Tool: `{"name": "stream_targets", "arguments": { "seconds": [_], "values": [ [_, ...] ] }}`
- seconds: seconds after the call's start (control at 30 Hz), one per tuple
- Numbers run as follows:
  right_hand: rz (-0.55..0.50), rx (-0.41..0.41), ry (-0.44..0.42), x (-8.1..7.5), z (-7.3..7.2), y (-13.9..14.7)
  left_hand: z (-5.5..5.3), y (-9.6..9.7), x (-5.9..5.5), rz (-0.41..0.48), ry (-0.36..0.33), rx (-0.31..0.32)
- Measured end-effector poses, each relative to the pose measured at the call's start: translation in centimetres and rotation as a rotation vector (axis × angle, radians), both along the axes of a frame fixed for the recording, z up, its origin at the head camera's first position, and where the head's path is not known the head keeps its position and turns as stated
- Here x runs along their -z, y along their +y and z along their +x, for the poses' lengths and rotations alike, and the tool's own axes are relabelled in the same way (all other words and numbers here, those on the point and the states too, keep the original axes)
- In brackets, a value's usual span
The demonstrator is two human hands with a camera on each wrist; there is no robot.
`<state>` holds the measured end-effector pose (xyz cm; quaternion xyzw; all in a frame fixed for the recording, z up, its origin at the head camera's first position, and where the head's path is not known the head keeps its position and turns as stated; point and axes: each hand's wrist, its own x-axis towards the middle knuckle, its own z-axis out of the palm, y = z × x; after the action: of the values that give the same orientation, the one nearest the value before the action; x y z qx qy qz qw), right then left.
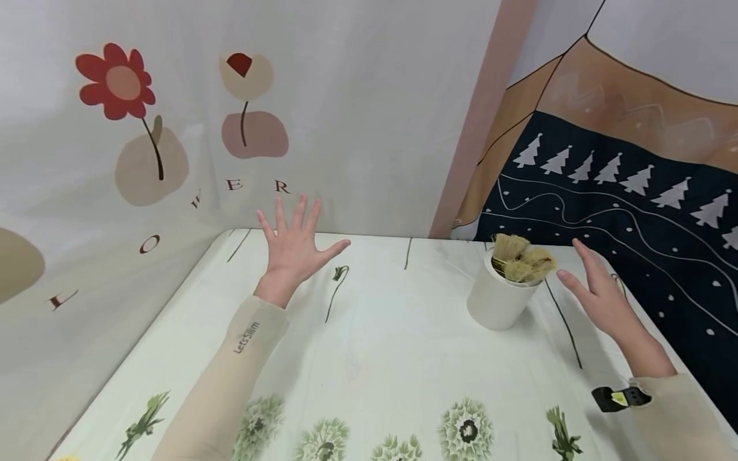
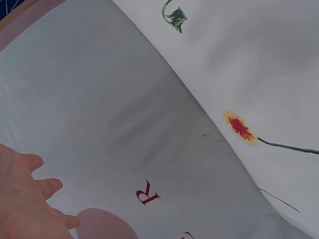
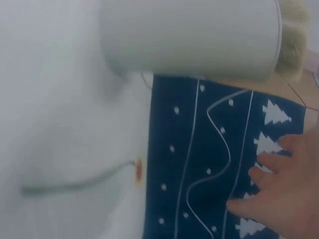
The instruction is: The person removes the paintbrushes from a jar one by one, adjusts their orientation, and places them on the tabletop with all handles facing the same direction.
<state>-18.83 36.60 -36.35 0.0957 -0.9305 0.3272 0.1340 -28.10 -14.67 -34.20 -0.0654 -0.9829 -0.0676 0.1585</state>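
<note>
A white cylindrical pot (image 1: 497, 302) stands upright toward the right of the table, with tan, bristly dried tufts (image 1: 521, 259) poking out of its top. My right hand (image 1: 605, 298) is held just to the right of the pot, fingers extended and apart from it. In the right wrist view that hand (image 3: 284, 189) shows beside the pot (image 3: 194, 37), holding nothing. Over the far left part of the table, my left hand (image 1: 293, 251) is raised with its fingers spread wide, and nothing is in it. The left wrist view catches part of this hand (image 2: 30, 196).
A white cloth printed with flowers and stems covers the table (image 1: 398, 333). Behind it hangs a pale curtain (image 1: 369, 128) with flower prints and letters. On the right is a dark blue cloth (image 1: 611, 192) with white trees. A black band (image 1: 621, 398) is on the right sleeve.
</note>
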Motion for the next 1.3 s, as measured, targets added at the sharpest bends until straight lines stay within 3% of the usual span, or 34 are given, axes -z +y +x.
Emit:
{"name": "stream_targets", "arguments": {
  "seconds": [0.23, 0.5, 0.9, 1.13, 1.3],
  "values": [
    [-0.145, 0.031, 0.004, 1.5, 0.5, -1.7, 0.2, 0.4, 0.2, 0.015, 0.024, 0.03],
    [-0.307, -0.031, 0.002, 2.3, 0.1, -3.4, 0.3, 1.1, 0.5, 0.002, 0.02, 0.047],
    [-0.418, 0.006, -0.029, 3.2, -0.1, -5.1, 0.5, 3.0, 1.6, -0.019, 0.032, 0.082],
    [-0.568, 0.036, -0.151, 3.1, 0.0, -5.5, 1.0, 3.9, 1.6, -0.026, 0.049, 0.096],
    [-0.622, 0.055, -0.216, 2.8, -0.1, -5.8, 1.5, 5.1, 1.3, 0.051, 0.054, 0.136]
  ]
}}
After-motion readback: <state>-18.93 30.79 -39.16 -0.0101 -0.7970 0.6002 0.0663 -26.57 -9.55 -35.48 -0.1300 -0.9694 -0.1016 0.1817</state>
